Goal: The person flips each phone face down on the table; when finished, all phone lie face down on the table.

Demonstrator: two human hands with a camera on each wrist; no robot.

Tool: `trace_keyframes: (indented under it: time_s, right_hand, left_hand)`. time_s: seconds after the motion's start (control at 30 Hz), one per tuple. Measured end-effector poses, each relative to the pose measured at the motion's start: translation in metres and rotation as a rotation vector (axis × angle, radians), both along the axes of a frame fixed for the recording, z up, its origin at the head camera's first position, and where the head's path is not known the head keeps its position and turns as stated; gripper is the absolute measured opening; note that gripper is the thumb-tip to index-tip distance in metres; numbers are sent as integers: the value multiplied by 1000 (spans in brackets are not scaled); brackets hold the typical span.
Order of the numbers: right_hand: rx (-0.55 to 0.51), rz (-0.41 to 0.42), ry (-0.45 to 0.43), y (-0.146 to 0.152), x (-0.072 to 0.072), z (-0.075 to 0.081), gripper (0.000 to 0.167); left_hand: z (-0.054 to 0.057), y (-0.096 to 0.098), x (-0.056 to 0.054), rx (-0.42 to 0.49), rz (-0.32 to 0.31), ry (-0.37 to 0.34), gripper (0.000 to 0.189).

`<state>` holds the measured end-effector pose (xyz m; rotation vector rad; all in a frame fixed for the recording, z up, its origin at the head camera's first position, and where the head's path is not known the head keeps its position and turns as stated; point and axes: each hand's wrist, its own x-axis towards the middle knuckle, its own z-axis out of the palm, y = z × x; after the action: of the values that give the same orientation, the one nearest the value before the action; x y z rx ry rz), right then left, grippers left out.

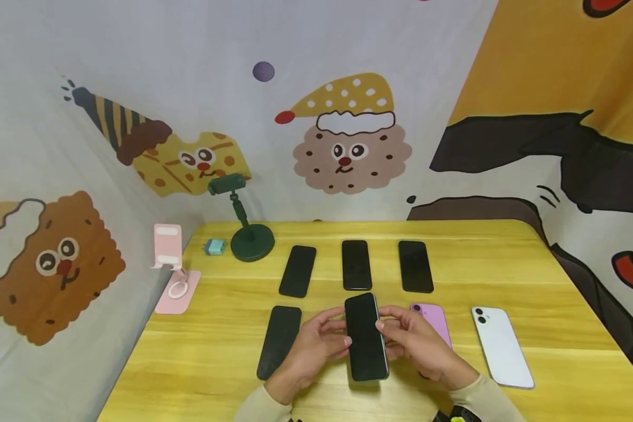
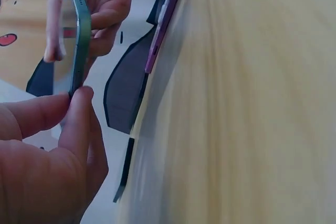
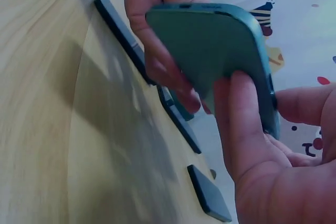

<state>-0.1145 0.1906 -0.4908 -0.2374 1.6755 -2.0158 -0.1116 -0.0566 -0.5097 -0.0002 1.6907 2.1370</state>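
Both hands hold one smartphone above the table, its dark screen facing up toward the head camera. My left hand pinches its left edge, thumb at the side. At the opposite edge my right hand grips it between thumb and fingers. In the right wrist view the back of this phone is green, with the fingers lying against it. A black phone lies left of the left hand. Partly behind the right hand is a pink phone, back up; a white phone lies farther right.
Three dark phones, a left one, a middle one and a right one, lie in a row behind the hands. At the back left stand a dark green phone stand, a blue charger and a pink phone stand.
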Motion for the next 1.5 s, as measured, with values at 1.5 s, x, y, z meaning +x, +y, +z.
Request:
trace_keyframes:
  time_s: [1.5]
  right_hand:
    - [153,-52,-91,-10,-3,-16,62]
  left_hand:
    - [6,11,-6,116,-154,-5,48]
